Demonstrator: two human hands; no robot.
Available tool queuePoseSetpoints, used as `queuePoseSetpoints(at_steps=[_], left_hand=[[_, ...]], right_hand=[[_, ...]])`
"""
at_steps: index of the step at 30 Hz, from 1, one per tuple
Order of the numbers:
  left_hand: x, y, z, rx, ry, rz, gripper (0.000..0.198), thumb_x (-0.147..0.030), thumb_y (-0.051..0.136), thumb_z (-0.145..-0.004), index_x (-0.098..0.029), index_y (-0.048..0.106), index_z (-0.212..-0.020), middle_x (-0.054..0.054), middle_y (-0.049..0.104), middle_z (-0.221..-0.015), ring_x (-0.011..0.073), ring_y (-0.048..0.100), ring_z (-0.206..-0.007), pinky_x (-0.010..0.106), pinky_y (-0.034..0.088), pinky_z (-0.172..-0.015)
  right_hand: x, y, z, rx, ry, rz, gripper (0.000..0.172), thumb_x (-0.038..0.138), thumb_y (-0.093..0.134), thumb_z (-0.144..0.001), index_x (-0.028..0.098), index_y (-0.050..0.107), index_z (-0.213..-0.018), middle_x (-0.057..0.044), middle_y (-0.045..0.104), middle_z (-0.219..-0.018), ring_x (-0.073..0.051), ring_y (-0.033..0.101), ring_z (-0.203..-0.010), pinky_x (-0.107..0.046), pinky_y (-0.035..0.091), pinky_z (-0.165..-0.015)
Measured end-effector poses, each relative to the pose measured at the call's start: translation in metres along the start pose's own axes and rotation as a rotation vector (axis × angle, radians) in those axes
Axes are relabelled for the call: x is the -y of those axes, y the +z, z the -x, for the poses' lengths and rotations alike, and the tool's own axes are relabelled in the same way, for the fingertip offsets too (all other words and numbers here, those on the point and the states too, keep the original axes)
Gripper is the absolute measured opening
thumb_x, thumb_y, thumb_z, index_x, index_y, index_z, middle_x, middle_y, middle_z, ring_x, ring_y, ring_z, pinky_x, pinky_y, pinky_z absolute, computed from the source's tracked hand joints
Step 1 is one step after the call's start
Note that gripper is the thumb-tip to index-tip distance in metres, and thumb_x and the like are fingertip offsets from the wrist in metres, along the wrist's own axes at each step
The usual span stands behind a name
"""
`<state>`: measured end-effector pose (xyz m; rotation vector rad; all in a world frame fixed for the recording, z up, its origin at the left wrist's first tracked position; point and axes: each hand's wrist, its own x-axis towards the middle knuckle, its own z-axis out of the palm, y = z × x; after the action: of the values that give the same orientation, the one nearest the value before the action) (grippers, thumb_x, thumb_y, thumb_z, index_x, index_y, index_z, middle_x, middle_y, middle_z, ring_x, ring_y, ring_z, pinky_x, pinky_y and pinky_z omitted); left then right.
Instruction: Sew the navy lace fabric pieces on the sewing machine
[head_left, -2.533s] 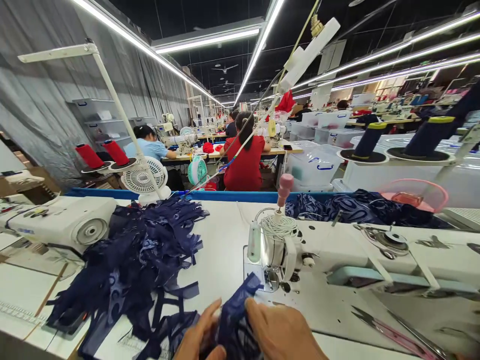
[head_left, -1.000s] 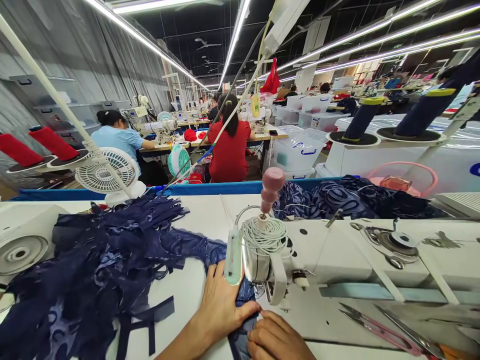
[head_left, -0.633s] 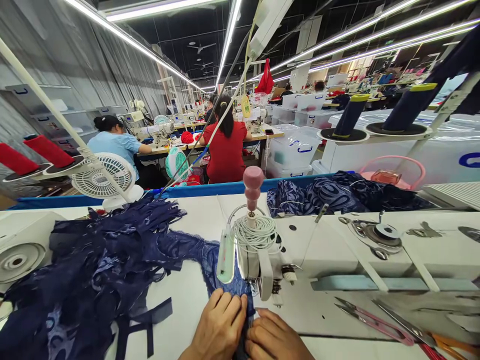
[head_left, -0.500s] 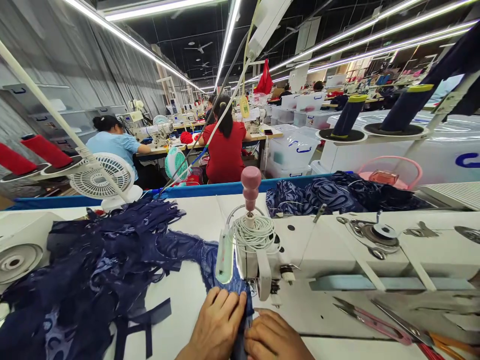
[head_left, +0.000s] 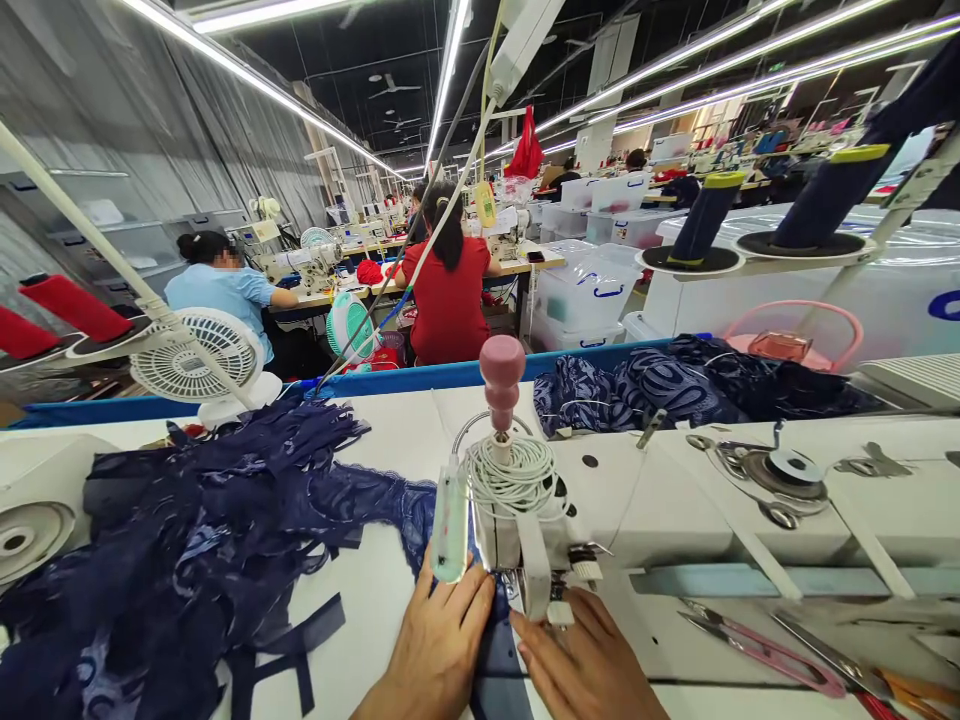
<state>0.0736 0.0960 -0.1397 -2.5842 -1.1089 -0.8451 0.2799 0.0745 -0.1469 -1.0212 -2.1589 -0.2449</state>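
A navy lace piece point(head_left: 416, 512) runs from the pile at left to under the needle of the white sewing machine point(head_left: 637, 500). My left hand point(head_left: 442, 635) lies on this lace just left of the presser foot, fingers stretched forward and flat. To the right of the foot, my right hand point(head_left: 589, 655) rests with its fingers extended beside the fabric strip; part of them is hidden behind the machine head. A pale green lamp point(head_left: 450, 530) hangs over my left fingertips. The needle itself is too small to make out.
A heap of navy cut fabric point(head_left: 195, 530) covers the table's left. Thread snips point(head_left: 765, 650) and scissors point(head_left: 832, 650) lie at right. Patterned navy lace point(head_left: 660, 385) is piled behind the machine. A white fan point(head_left: 195, 355) stands at the back left; two people work ahead.
My left hand has slid slightly forward, its fingers spreading flat. My right hand has let its curled fingers out and moved right and forward, close beside the machine head.
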Motion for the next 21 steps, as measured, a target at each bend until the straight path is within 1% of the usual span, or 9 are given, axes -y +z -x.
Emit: queuePoseSetpoints(at_steps=[3, 5, 8, 11, 14, 17, 19, 21], left_hand=[[0.002, 0.003, 0.001, 0.035, -0.001, 0.034, 0.037, -0.014, 0.031, -0.101, -0.013, 0.060, -0.124, 0.012, 0.067, -0.113, 0.0233, 0.061, -0.104, 0.034, 0.050, -0.080], [0.003, 0.002, 0.000, 0.079, 0.012, 0.044, 0.038, -0.012, 0.034, -0.098, -0.013, 0.057, -0.128, 0.013, 0.067, -0.112, 0.0231, 0.063, -0.099, 0.033, 0.052, -0.076], [0.004, 0.000, -0.001, 0.107, -0.013, 0.054, 0.042, -0.010, 0.038, -0.093, -0.015, 0.053, -0.132, 0.013, 0.067, -0.107, 0.0235, 0.064, -0.095, 0.039, 0.053, -0.083], [0.006, -0.001, -0.003, 0.130, -0.034, 0.077, 0.042, -0.011, 0.040, -0.092, -0.019, 0.054, -0.131, 0.012, 0.067, -0.106, 0.0234, 0.065, -0.093, 0.045, 0.051, -0.092], [0.010, -0.004, -0.007, 0.171, -0.057, 0.138, 0.040, -0.011, 0.041, -0.093, -0.021, 0.054, -0.130, 0.011, 0.066, -0.111, 0.0232, 0.064, -0.096, 0.045, 0.051, -0.094], [0.014, -0.006, -0.010, 0.183, -0.093, 0.201, 0.042, -0.009, 0.040, -0.093, -0.021, 0.054, -0.131, 0.012, 0.065, -0.114, 0.0231, 0.063, -0.098, 0.045, 0.052, -0.094], [0.015, -0.007, -0.012, 0.181, -0.108, 0.226, 0.045, -0.007, 0.039, -0.093, -0.021, 0.052, -0.133, 0.012, 0.064, -0.116, 0.0233, 0.063, -0.099, 0.047, 0.051, -0.095], [0.015, -0.007, -0.013, 0.195, -0.107, 0.234, 0.049, -0.005, 0.038, -0.091, -0.020, 0.049, -0.136, 0.013, 0.063, -0.120, 0.0242, 0.062, -0.106, 0.048, 0.050, -0.097]], right_hand=[[0.002, 0.001, 0.000, -0.035, -0.003, -0.063, 0.023, 0.016, 0.047, -0.098, 0.019, 0.068, -0.105, -0.006, 0.066, -0.082, -0.022, 0.061, -0.076, -0.042, 0.043, -0.090], [0.002, 0.004, 0.000, -0.047, 0.005, -0.094, 0.022, 0.017, 0.047, -0.099, 0.020, 0.068, -0.104, -0.005, 0.067, -0.083, -0.020, 0.061, -0.075, -0.041, 0.041, -0.090], [0.002, 0.005, -0.001, -0.041, 0.005, -0.138, 0.022, 0.018, 0.046, -0.100, 0.022, 0.068, -0.104, -0.004, 0.068, -0.085, -0.019, 0.061, -0.071, -0.040, 0.039, -0.090], [0.002, 0.003, -0.001, -0.046, 0.003, -0.146, 0.019, 0.019, 0.049, -0.099, 0.023, 0.067, -0.103, -0.002, 0.068, -0.086, -0.017, 0.059, -0.067, -0.039, 0.037, -0.092], [0.003, 0.002, 0.001, 0.001, -0.012, -0.125, 0.015, 0.019, 0.052, -0.096, 0.023, 0.066, -0.103, -0.002, 0.068, -0.091, -0.016, 0.059, -0.068, -0.039, 0.036, -0.096], [0.004, -0.001, 0.001, 0.031, -0.023, -0.122, 0.015, 0.020, 0.053, -0.097, 0.023, 0.066, -0.103, -0.002, 0.067, -0.094, -0.017, 0.060, -0.073, -0.039, 0.035, -0.098], [0.005, -0.004, -0.002, 0.038, -0.023, -0.142, 0.016, 0.021, 0.051, -0.099, 0.022, 0.066, -0.104, -0.002, 0.066, -0.094, -0.017, 0.060, -0.077, -0.038, 0.034, -0.098], [0.008, -0.009, -0.008, 0.048, -0.018, -0.186, 0.022, 0.021, 0.045, -0.103, 0.021, 0.066, -0.103, -0.003, 0.066, -0.093, -0.017, 0.060, -0.077, -0.037, 0.035, -0.096]])
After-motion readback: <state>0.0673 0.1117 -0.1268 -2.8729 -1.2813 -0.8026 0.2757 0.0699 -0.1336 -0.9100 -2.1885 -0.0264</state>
